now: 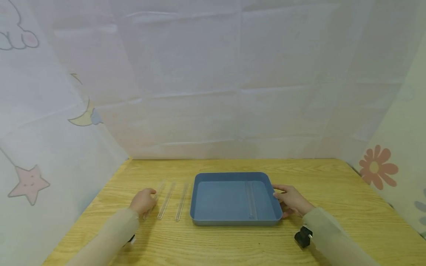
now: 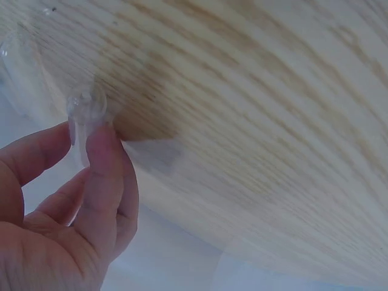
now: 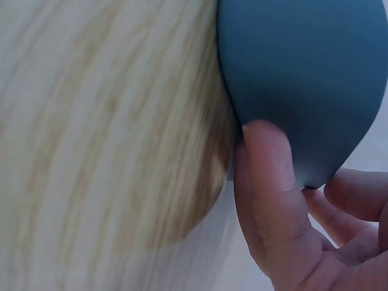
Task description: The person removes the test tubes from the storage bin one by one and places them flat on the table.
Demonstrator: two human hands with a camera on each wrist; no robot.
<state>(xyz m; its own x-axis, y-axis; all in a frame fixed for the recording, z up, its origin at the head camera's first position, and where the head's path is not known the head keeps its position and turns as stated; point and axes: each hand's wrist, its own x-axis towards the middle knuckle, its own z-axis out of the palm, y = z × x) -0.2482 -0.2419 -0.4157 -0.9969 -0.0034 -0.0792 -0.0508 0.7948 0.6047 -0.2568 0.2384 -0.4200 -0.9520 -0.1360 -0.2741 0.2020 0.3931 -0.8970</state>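
My left hand pinches a clear test tube between thumb and fingers, near the table's left side. Its rounded end shows above the fingertips in the left wrist view. Two more clear test tubes, one in the middle and one nearer the tray, lie side by side on the wood. The blue rectangular tray stands right of them, and inside it lies a clear test tube toward the right end. My right hand grips the tray's right side, thumb at the rim and fingers against the outer wall.
The wooden table carries the tray and tubes. A pale cloth backdrop hangs behind its far edge, with printed sheets at both sides. A black wrist device sits under the right sleeve.
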